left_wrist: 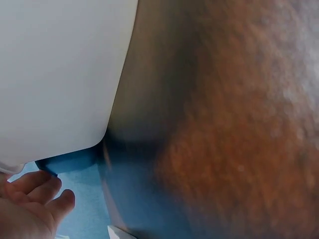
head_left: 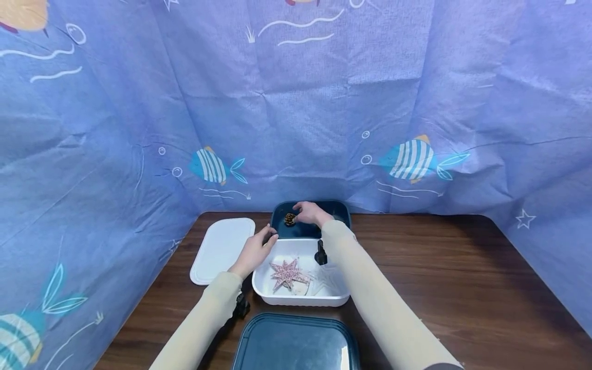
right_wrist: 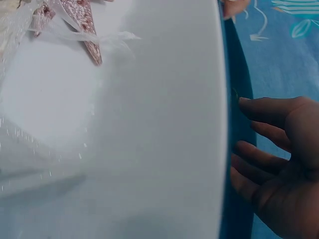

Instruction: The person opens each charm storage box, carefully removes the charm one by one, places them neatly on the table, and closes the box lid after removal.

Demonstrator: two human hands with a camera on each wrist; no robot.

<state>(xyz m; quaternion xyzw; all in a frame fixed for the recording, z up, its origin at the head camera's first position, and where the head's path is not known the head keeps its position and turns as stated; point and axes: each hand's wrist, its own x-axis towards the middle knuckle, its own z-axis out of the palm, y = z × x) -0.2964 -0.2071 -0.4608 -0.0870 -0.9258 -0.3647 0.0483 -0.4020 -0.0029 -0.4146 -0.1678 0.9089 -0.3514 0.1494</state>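
A pine cone (head_left: 289,219) is seen in the left part of a dark blue box (head_left: 341,210). The right hand (head_left: 309,212) is held over this box, with its fingers bent and set right by the pine cone. Whether the cone is pinched or only touched cannot be told. The left hand (head_left: 256,247) is placed by the near left corner of the dark blue box. Its fingers are softly bent, and its thumb is spread away from them; whether the rim is touched cannot be told.

Just in front of the dark blue box, a white box (head_left: 301,302) is set. A sparkly pink star (head_left: 287,273) and a pale, see-through star (head_left: 322,280) are held inside it. A white lid (head_left: 221,250) is laid on the left, and a dark blue lid (head_left: 296,343) is laid nearest. All are put on a brown wooden table (head_left: 416,267).
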